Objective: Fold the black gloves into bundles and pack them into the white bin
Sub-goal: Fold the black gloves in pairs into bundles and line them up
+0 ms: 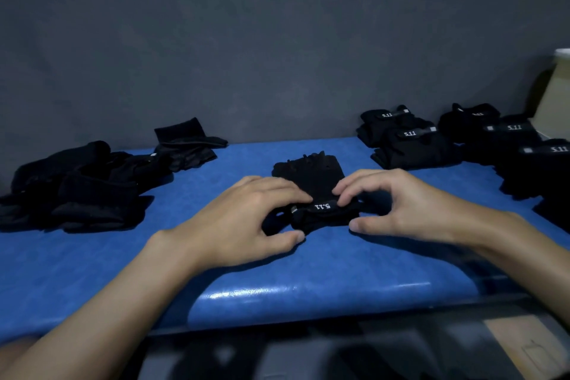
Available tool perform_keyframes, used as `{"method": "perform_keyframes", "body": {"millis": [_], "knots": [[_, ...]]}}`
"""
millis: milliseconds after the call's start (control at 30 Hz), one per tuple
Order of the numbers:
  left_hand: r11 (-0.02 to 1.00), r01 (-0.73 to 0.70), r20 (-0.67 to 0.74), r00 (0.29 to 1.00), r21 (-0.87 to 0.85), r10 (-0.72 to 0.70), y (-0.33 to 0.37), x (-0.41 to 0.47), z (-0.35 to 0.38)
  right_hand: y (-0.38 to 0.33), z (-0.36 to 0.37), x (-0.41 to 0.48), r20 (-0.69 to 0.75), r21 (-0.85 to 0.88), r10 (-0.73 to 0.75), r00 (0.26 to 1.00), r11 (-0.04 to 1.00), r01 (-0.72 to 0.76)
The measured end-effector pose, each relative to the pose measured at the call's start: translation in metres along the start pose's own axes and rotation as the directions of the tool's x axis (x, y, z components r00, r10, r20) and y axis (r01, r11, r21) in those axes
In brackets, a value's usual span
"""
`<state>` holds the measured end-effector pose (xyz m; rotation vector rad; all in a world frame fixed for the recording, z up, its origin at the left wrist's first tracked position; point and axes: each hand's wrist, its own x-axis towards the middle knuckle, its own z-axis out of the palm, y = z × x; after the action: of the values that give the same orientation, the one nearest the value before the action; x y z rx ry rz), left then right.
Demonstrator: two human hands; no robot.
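Centre: black fingerless fabric glove [311, 176] flat on the blue padded vinyl counter [277, 271], finger ends pointing away, near cuff end with its white "5.11" strap label turned up into a roll. Left hand [246, 219] and right hand [401, 203] close together, each clamped on that rolled cuff, fingertips on top, thumb against the near side. Probable failures from here: roll springing open on any slackening of either pinch, or skewing under uneven pressure, giving a lopsided bundle. Far left: loose heap of unfolded black gloves [77, 188]. Right: stacked folded black bundles [410, 139], near the working glove but apart from it. At the right frame edge, beyond the bundles: pale corner of what is probably the white bin [559, 86], mostly out of view. Open blue surface beside and ahead of the glove; rounded front counter edge close under the wrists, hence little room for drawing back.
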<state>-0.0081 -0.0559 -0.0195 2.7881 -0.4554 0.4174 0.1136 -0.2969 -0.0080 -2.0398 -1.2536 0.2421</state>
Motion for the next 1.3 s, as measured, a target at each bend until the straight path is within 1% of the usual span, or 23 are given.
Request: {"method": "perform_keyframes", "body": {"millis": [133,300,433,500,600,733,867,967,1033,1133,1200,1300], "knots": [[1.0,-0.004,0.025,1.0,0.003,0.004,-0.003,0.0,0.0,0.0,0.0,-0.002,0.024,-0.076,0.031,0.999,0.997,-0.029],[0.996,-0.038,0.006,0.999,0.087,0.037,-0.003,0.002,0.002,0.001,0.005,-0.003,-0.054,-0.135,0.017,0.998,0.991,-0.025],[0.997,-0.028,-0.044,0.999,0.067,0.031,-0.003,0.002,0.004,0.0,0.007,-0.001,-0.112,-0.119,0.006,0.994,0.993,-0.019],[1.0,-0.007,-0.093,0.996,-0.019,0.005,-0.001,0.002,0.006,-0.002,0.007,0.001,-0.138,-0.051,-0.004,0.99,0.999,-0.003],[0.977,0.027,-0.143,0.988,-0.212,-0.058,0.003,0.003,0.008,-0.006,0.008,0.003,-0.192,0.134,0.013,0.981,0.991,0.013],[0.87,0.119,-0.17,0.96,-0.479,-0.225,0.01,0.008,0.012,-0.009,0.01,0.007,-0.193,0.295,0.052,0.98,0.955,0.008],[0.739,0.129,-0.202,0.918,-0.662,-0.342,0.011,0.014,0.016,-0.012,0.005,0.007,-0.161,0.416,0.112,0.981,0.908,-0.035],[0.659,0.15,-0.188,0.891,-0.737,-0.413,0.008,0.019,0.018,-0.007,0.007,0.011,-0.16,0.399,0.123,0.979,0.916,-0.05],[0.616,0.156,-0.175,0.88,-0.772,-0.442,0.008,0.021,0.019,-0.004,0.013,0.017,-0.219,0.363,0.12,0.968,0.931,-0.033],[0.576,0.173,-0.166,0.857,-0.799,-0.488,0.007,0.024,0.02,-0.001,0.019,0.025,-0.27,0.396,0.173,0.947,0.917,-0.055],[0.574,0.191,-0.17,0.84,-0.796,-0.515,0.005,0.025,0.019,-0.001,0.022,0.029,-0.267,0.434,0.211,0.94,0.897,-0.079],[0.633,0.253,-0.19,0.816,-0.732,-0.546,0.001,0.026,0.019,0.001,0.025,0.034,-0.273,0.437,0.269,0.923,0.89,-0.13]]}}
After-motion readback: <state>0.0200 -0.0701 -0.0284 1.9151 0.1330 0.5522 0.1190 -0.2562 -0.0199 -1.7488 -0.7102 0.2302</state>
